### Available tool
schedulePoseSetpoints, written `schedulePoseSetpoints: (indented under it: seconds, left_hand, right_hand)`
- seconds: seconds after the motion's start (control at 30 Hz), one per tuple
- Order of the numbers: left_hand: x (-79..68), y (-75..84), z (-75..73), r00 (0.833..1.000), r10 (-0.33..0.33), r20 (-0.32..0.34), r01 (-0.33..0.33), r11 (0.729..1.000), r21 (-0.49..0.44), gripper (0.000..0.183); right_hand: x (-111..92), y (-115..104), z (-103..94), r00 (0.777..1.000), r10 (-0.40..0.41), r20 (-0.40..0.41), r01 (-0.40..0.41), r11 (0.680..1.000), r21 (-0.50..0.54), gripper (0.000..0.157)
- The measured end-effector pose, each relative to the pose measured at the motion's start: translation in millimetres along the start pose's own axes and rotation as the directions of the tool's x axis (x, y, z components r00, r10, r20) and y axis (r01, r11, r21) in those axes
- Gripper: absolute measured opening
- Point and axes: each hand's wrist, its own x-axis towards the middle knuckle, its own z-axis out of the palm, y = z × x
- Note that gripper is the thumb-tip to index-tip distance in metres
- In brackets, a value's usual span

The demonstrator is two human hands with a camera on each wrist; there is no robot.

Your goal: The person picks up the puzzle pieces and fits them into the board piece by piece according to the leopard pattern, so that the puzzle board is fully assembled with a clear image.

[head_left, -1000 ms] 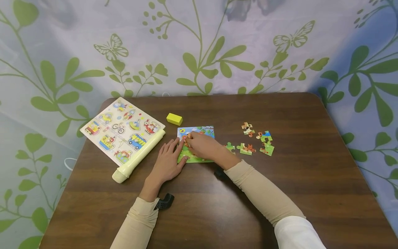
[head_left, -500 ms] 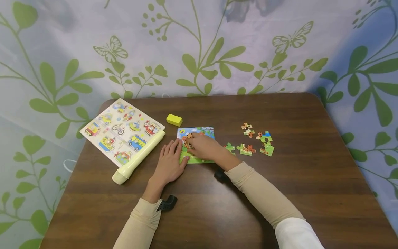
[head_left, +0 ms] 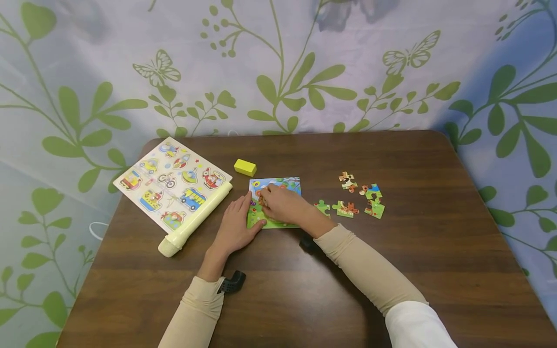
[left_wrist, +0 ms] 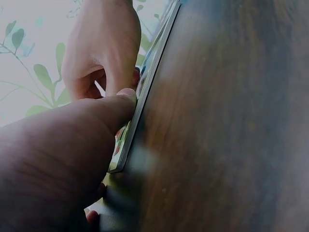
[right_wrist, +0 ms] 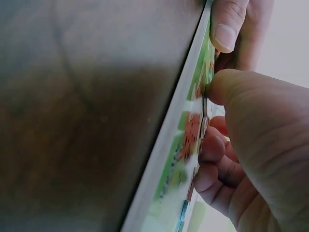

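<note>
A jigsaw puzzle board (head_left: 293, 184) with a bright cartoon picture lies flat mid-table in the head view, partly covered by both hands. My left hand (head_left: 235, 227) rests along its left edge, fingers extended, and its thumb (left_wrist: 126, 93) presses the board's near edge. Over the middle of the board, my right hand (head_left: 284, 205) pinches a puzzle piece (right_wrist: 204, 113) between thumb and fingers, close against the picture. The fingers hide most of that piece. Several loose puzzle pieces (head_left: 346, 209) lie to the right of the board.
A wooden vehicle puzzle board (head_left: 165, 180) lies at the table's left. Along its near right edge is a pale yellow microphone-shaped object (head_left: 196, 220). A yellow block (head_left: 245, 167) sits behind the puzzle. A leaf-patterned curtain (head_left: 278, 63) hangs behind the table (head_left: 413, 270).
My right fingers shift slightly over the board, covering the orange animal area differently. The left hand stays at the board's left edge with small shifts. The loose pieces have not moved.
</note>
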Motion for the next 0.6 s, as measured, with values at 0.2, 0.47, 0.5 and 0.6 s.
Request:
schedulePoseSetpoints:
  seconds: [0.2, 0.47, 0.5, 0.6]
  left_hand:
    - [-3.6, 0.0, -3.5, 0.999, 0.052, -0.015, -0.051, 0.997, 0.050, 0.079]
    - [-4.1, 4.7, 0.3, 0.998, 0.037, 0.046, -0.044, 0.986, 0.159, 0.070]
    - [-3.7, 5.5, 0.8, 0.998, 0.034, 0.046, -0.041, 0.986, 0.159, 0.071]
    - [-3.1, 7.5, 1.7, 0.999, 0.021, 0.048, -0.028, 0.988, 0.153, 0.071]
  right_hand:
    - [4.1, -2.0, 4.3, 0.999, -0.028, -0.030, 0.030, 0.998, 0.051, 0.034]
    - [-8.1, 16.3, -4.9, 1.000, -0.019, 0.000, 0.018, 0.959, 0.283, 0.040]
    - [-13.5, 25.2, -8.8, 1.000, 0.003, -0.004, -0.002, 0.951, 0.310, 0.042]
    - [-36.2, 64.3, -20.7, 0.996, 0.088, -0.025, -0.075, 0.939, 0.336, 0.052]
